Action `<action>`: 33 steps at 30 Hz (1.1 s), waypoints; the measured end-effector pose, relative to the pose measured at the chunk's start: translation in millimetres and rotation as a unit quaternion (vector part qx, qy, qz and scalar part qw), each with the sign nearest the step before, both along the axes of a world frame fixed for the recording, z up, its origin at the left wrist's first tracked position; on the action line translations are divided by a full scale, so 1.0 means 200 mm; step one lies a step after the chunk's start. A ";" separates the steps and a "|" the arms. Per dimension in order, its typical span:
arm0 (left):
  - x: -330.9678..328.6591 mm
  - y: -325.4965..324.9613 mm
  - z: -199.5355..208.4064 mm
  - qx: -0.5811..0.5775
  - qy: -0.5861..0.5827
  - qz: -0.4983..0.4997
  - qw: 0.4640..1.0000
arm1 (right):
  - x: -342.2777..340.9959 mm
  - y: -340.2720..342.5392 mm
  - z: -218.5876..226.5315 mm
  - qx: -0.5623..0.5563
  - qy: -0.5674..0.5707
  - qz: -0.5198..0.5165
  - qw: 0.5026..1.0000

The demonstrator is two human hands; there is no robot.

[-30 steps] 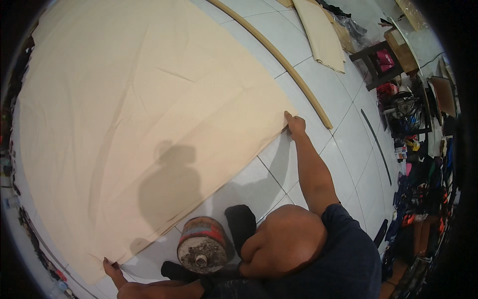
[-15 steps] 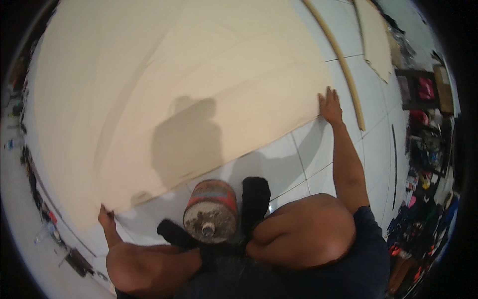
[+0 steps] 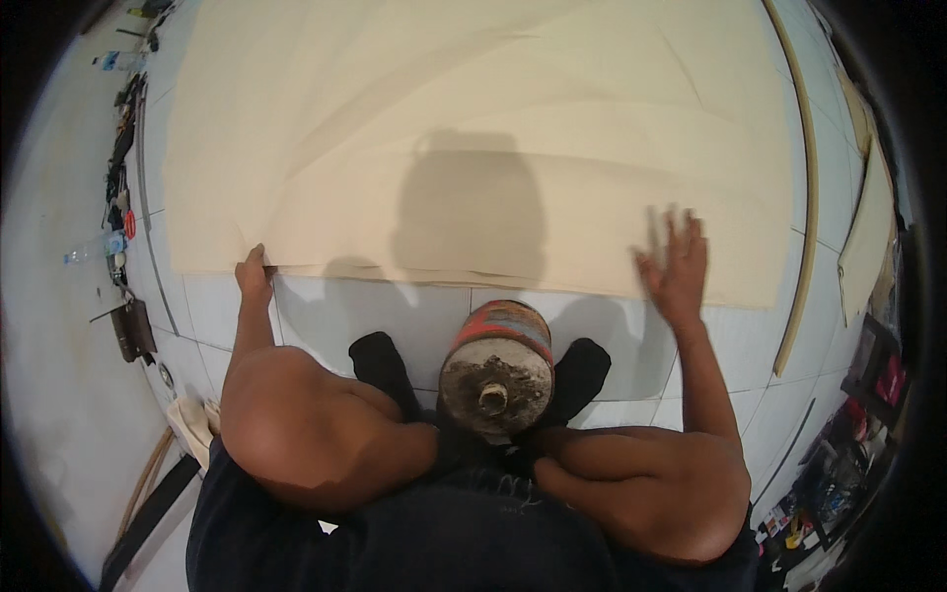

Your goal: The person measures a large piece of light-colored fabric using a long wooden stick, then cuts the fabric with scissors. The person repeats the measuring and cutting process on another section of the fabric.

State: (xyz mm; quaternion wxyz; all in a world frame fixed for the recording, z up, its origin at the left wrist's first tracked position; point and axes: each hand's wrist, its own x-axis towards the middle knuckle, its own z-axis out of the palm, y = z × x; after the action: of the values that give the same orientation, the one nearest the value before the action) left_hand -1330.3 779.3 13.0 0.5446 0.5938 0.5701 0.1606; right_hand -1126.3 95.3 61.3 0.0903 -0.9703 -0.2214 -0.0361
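A large cream cloth (image 3: 345,212), lightly creased, is spread over the white tiled floor. Along its near edge more than one layer shows. At the near left corner area, my left hand (image 3: 254,276) pinches that edge, thumb on top and the other fingers mostly hidden. My right hand (image 3: 677,268) is over the near right part of the cloth with fingers spread and slightly blurred; whether it touches the cloth I cannot tell. Between my dark-socked feet stands a worn round canister (image 3: 496,380) with a red and grey side, a stained top and a short neck.
A long tan strip (image 3: 811,197) lies along the cloth's right side. Beyond it is another cream piece of cloth (image 3: 866,237). Assorted clutter (image 3: 838,483) fills the far right. Clear plastic bottles (image 3: 96,247) and small items line the left wall.
My view has turned, so the cloth's near edge now runs nearly level. My right hand has moved from the cloth's right edge inward over the cloth. My left hand stays at the edge.
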 end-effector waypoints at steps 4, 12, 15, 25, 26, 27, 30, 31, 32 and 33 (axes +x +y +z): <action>-0.09 0.07 -0.03 0.014 -0.003 0.008 1.000 | -0.09 0.25 0.01 -0.065 0.112 0.058 0.990; 0.08 0.17 0.08 -0.127 -0.292 0.075 0.945 | 0.08 0.36 0.37 -0.232 0.339 0.063 0.909; 0.13 0.45 0.22 -0.140 -0.391 0.108 0.903 | 0.14 0.46 0.44 -0.308 0.405 0.078 0.857; 0.67 0.66 1.42 0.343 -0.376 -0.096 0.855 | 0.18 0.44 0.45 -0.303 0.481 0.023 0.823; 0.46 0.70 1.41 0.566 -0.079 -0.129 0.810 | 0.17 0.43 0.42 -0.296 0.472 0.028 0.830; 0.22 0.76 1.46 0.713 0.242 -0.144 0.642 | 0.18 0.47 0.36 -0.282 0.465 0.050 0.838; 0.09 0.59 0.93 0.302 -0.162 0.084 0.936 | 0.17 0.46 0.38 -0.294 0.472 0.029 0.831; -0.03 0.67 0.67 0.304 -0.115 0.110 0.939 | 0.18 0.50 0.37 -0.288 0.471 0.037 0.833; -0.12 0.70 0.43 0.226 -0.192 0.138 0.945 | 0.18 0.52 0.36 -0.288 0.473 0.043 0.831; -0.15 0.66 0.26 0.165 -0.136 0.134 0.968 | 0.18 0.51 0.37 -0.291 0.475 0.039 0.830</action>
State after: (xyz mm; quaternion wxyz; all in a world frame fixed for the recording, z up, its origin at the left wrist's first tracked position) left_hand -1360.0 911.9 65.2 0.4851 0.5666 0.5304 0.4030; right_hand -1090.9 196.5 135.5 -0.1010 -0.8399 -0.1887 0.4987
